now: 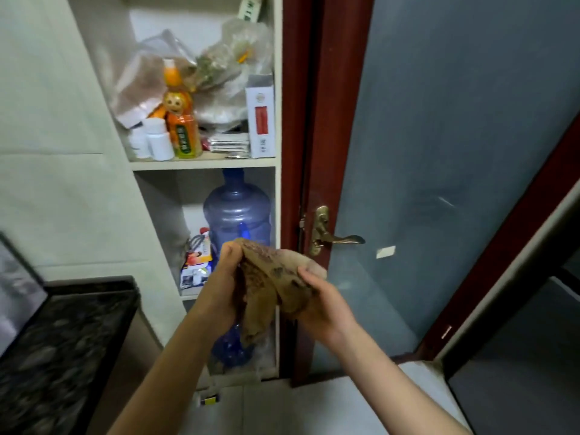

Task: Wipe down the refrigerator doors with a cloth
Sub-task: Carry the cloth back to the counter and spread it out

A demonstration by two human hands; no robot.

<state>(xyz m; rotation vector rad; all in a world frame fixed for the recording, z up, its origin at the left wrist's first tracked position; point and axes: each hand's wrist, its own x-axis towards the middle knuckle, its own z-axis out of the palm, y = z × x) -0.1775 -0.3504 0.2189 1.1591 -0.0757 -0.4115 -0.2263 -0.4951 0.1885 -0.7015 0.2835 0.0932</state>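
The cloth (270, 277) (brown) hangs lengthwise down, centre frame. Left hand (224, 287) and right hand (323, 298) grip its upper edge.

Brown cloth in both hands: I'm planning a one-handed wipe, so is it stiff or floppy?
Probably floppy: the cloth sags in folds between the left hand and right hand. Likely light: it looks thin where it drapes. Its textured weave seems unlikely to slip.

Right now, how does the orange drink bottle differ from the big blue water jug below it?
The orange plastic drink bottle is small, on the upper shelf; the translucent blue water jug is far larger, one shelf down. The bottle has a label; the jug shows none. Both stand upright.
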